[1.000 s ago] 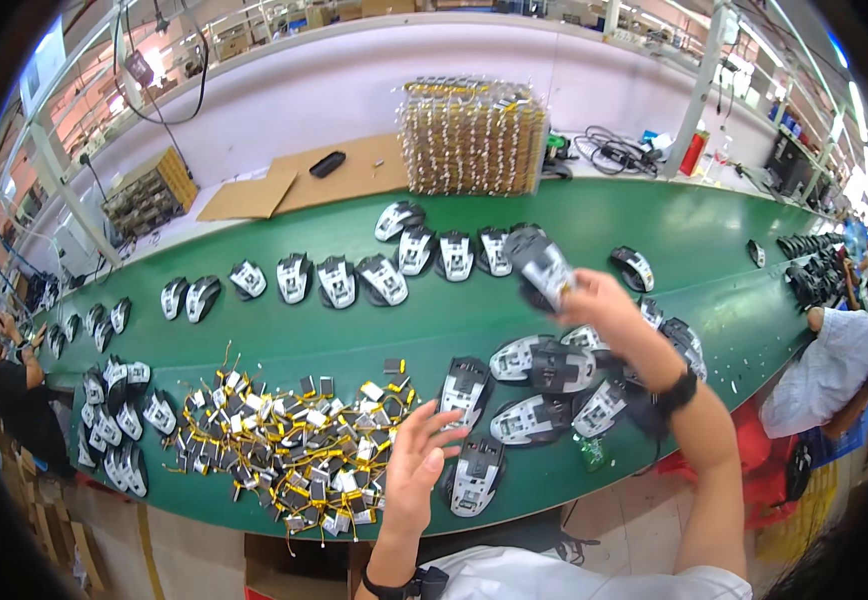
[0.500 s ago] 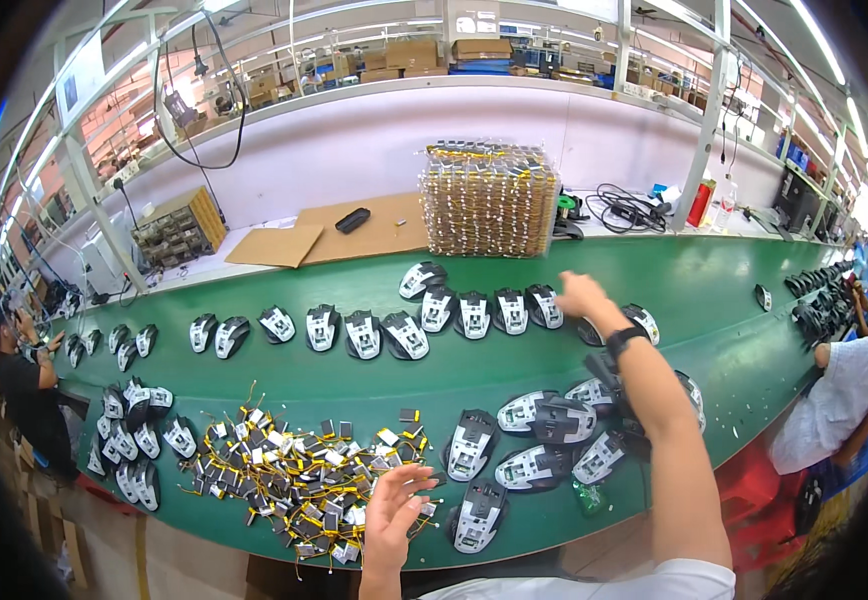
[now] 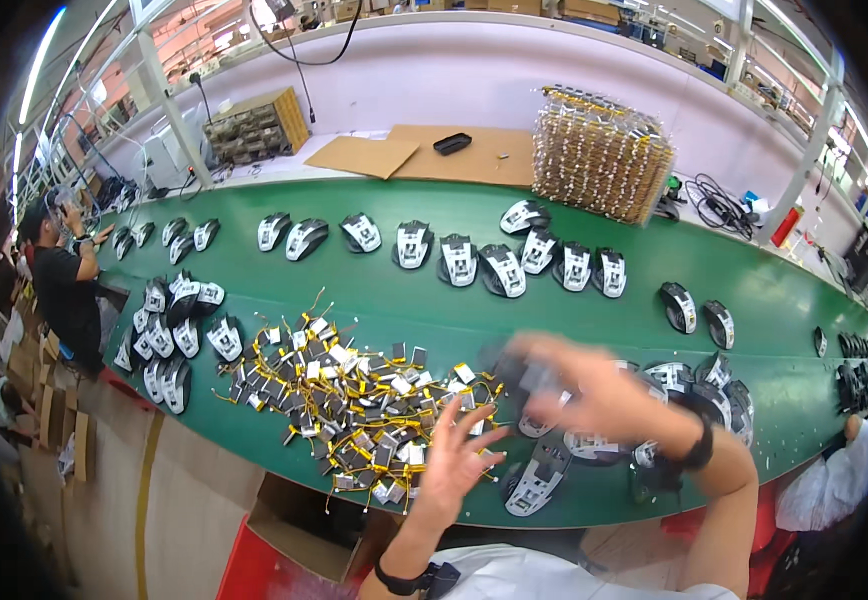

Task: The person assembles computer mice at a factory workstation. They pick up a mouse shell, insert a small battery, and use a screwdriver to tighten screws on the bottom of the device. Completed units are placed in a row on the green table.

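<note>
My right hand [image 3: 594,390], smeared by motion, is closed on a computer mouse half [image 3: 526,378], dark with a grey part, above the near side of the green bench. Left of it and nearer me, my left hand [image 3: 459,462] is open, fingers spread and holding nothing. It hovers at the right edge of a heap of small battery packs [image 3: 354,400] with yellow tape and thin wires. A white-and-black mouse half [image 3: 537,480] lies just right of my left hand. More mouse halves [image 3: 669,377] lie clustered beyond my right hand, partly hidden by it.
A row of mouse halves [image 3: 458,260] runs along the green bench [image 3: 354,300]; another group [image 3: 174,325] is at left. Stacked battery trays [image 3: 604,155] and cardboard [image 3: 364,157] stand at the back. A person [image 3: 64,285] works at the far left; a red stool [image 3: 274,560] is below.
My right hand has come back from the far row, bringing the mouse half from its right end. My left hand's fingers have spread wider. The whole view has shifted.
</note>
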Available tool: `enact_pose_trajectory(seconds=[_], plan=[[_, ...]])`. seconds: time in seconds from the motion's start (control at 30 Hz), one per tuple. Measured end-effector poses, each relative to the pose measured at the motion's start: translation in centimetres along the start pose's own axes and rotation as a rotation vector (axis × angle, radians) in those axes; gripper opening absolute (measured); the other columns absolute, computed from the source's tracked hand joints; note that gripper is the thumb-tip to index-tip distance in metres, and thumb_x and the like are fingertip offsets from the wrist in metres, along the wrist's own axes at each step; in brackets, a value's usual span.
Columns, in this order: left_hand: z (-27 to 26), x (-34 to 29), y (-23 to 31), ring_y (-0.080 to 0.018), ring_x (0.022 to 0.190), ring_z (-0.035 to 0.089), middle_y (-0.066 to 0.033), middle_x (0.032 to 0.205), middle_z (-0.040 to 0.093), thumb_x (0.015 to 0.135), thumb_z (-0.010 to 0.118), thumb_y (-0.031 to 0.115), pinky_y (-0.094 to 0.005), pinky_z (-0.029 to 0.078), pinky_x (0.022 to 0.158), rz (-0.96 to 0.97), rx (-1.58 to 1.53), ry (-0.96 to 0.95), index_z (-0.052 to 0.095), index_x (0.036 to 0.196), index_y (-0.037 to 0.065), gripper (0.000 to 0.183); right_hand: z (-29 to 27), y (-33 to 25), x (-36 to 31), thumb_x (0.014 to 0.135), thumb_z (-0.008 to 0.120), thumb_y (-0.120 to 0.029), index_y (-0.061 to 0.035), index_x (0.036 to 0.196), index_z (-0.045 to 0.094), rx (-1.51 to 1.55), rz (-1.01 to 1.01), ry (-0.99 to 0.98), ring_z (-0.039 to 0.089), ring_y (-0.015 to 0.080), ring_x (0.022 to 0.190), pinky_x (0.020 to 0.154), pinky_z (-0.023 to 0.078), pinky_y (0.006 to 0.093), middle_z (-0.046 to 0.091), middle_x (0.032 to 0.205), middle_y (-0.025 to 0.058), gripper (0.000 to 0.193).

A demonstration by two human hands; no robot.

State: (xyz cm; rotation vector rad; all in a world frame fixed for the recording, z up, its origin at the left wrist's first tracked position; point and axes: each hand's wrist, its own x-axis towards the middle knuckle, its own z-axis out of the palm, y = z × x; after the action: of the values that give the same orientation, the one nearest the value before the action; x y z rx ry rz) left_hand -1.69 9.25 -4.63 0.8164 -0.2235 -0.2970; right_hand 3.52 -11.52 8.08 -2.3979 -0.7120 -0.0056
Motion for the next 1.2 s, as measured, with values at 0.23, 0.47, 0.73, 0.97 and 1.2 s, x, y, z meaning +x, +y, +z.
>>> enact_pose_trajectory(seconds=[0.23,0.47,0.73,0.97,1.2], plan=[[-1.6,-2.1,-0.3,-0.0399,0.100,0.064,-0.0230,0.118,0.055,0.085,0.063,0.055,-0.0552,0.059,0.077,-0.016,-0.491,-0.033,0.023,0.146,0.008,0.087,0.1,0.8,1.9,0.081,0.073,-0.016,-0.0087,0.096,0.072,0.275,0.134,-0.150,0.069,0.0202,0.079,0.067,0.055,0.0347,0.071,0.093,0.0079,0.017],[-1.2,-2.6,0.2,-0.0407,0.096,0.065,-0.0245,0.112,0.057,0.087,0.055,0.057,-0.0546,0.061,0.071,-0.057,-0.323,0.038,0.027,0.145,0.005,0.083,6.0,8.5,2.7,0.078,0.071,-0.016,-0.0130,0.091,0.070,-0.606,-0.069,-0.459,0.063,0.0261,0.093,0.074,0.054,0.0397,0.062,0.095,0.0052,0.014],[-0.8,-2.5,-1.0,-0.0406,0.097,0.065,-0.0236,0.113,0.058,0.086,0.058,0.055,-0.0538,0.060,0.073,-0.133,-0.370,-0.008,0.028,0.144,0.007,0.080,4.9,9.9,2.8,0.081,0.067,-0.017,-0.0057,0.092,0.065,-0.497,-0.219,-0.447,0.063,0.0276,0.091,0.074,0.054,0.0404,0.063,0.094,0.0094,0.015],[-0.1,-1.9,-0.6,-0.0393,0.099,0.065,-0.0219,0.115,0.057,0.087,0.057,0.056,-0.0521,0.060,0.075,-0.117,-0.376,0.025,0.028,0.143,0.010,0.078,1.6,6.1,1.0,0.096,0.061,-0.019,-0.0030,0.095,0.059,0.738,0.298,0.059,0.055,0.0050,0.069,0.063,0.046,0.0243,0.062,0.075,-0.0020,0.017],[2.3,-0.1,0.4,-0.0354,0.095,0.064,-0.0180,0.114,0.055,0.083,0.057,0.061,-0.0496,0.059,0.076,0.212,-0.142,0.126,0.020,0.146,0.012,0.088,3.0,-3.1,-5.0,0.095,0.065,-0.019,-0.0013,0.099,0.062,0.960,0.635,-0.215,0.052,0.0037,0.074,0.068,0.044,0.0214,0.060,0.083,-0.0031,0.019]])
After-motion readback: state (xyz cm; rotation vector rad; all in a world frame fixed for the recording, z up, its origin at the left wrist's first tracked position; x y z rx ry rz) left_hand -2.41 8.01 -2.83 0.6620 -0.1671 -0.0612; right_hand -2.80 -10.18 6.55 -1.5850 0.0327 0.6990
